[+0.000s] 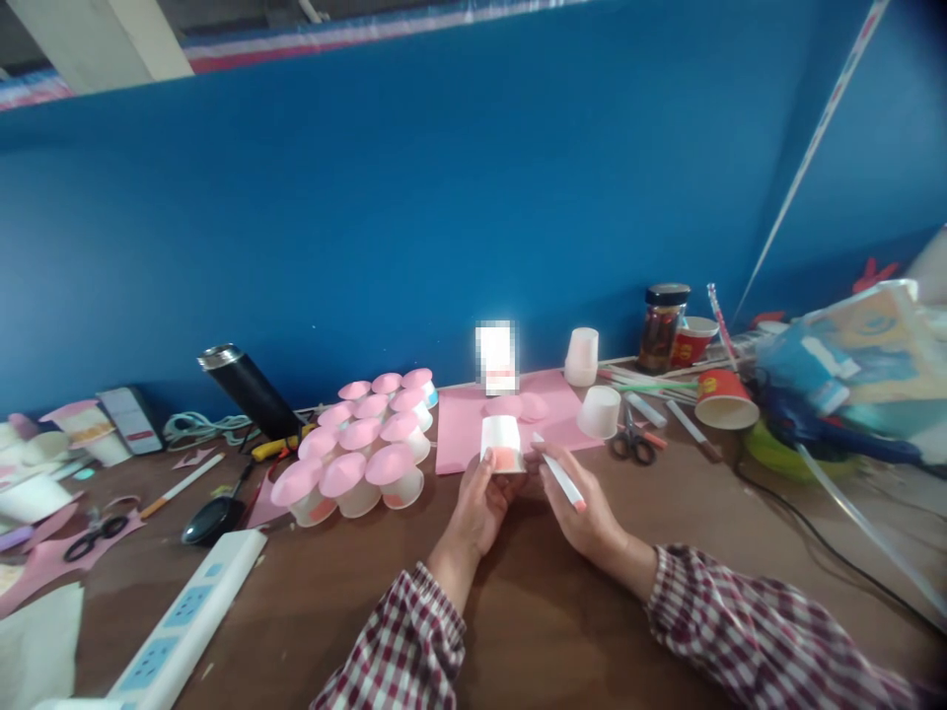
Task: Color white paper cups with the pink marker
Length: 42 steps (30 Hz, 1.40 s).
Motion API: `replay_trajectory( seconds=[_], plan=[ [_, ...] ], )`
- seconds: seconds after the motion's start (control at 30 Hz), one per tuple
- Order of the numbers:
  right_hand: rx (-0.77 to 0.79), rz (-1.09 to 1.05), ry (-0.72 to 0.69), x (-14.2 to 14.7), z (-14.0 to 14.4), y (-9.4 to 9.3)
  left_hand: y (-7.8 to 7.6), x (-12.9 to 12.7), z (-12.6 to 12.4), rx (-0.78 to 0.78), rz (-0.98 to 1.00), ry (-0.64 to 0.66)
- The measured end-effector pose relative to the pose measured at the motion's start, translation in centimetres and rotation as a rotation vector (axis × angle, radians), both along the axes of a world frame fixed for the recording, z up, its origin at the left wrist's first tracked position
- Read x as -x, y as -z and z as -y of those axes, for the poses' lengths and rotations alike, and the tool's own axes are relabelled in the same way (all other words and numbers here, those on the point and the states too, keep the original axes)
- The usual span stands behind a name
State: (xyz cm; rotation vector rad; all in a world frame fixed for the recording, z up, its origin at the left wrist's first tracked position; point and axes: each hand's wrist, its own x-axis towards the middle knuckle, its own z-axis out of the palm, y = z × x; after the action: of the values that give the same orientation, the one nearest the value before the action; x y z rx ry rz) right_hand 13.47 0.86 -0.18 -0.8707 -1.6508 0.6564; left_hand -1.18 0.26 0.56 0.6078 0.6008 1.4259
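A small white paper cup (501, 434) with an orange patch near its rim is upside down in my left hand (479, 508), fingers wrapped round its lower part. My right hand (592, 513) is closed on a white marker (563, 479) with a reddish end. The marker's tip points up, beside the cup and apart from it. Behind the cup lies a sheet of pink paper (459, 434), with pink paper discs (534, 405) on it. To the left, several small cups (403, 490) stand in rows, topped with pink discs (390, 463).
Right of the sheet are a loose white cup (599, 412), stacked cups (583, 357), scissors (633, 446), a jar (662, 330) and a red cup (723, 399). A power strip (192, 611), computer mouse (212, 520) and black flask (255, 394) lie left. A blue partition (444, 197) rises behind.
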Motion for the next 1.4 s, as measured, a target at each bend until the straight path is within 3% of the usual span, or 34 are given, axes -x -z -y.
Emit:
replay_trajectory(
  seconds=[0.4, 0.57, 1.4],
  plan=[
    [-0.04, 0.171, 0.14, -0.2, -0.9, 0.5, 0.6, 0.5, -0.6, 0.139, 0.013, -0.089],
    [-0.021, 0.268, 0.164, -0.2, -1.2, 0.7, 0.6, 0.5, -0.8, 0.156, 0.008, -0.051],
    [0.063, 0.197, 0.271, 0.3, -1.7, 1.5, 1.0, 0.6, -0.7, 0.09, 0.019, -0.063]
  ],
)
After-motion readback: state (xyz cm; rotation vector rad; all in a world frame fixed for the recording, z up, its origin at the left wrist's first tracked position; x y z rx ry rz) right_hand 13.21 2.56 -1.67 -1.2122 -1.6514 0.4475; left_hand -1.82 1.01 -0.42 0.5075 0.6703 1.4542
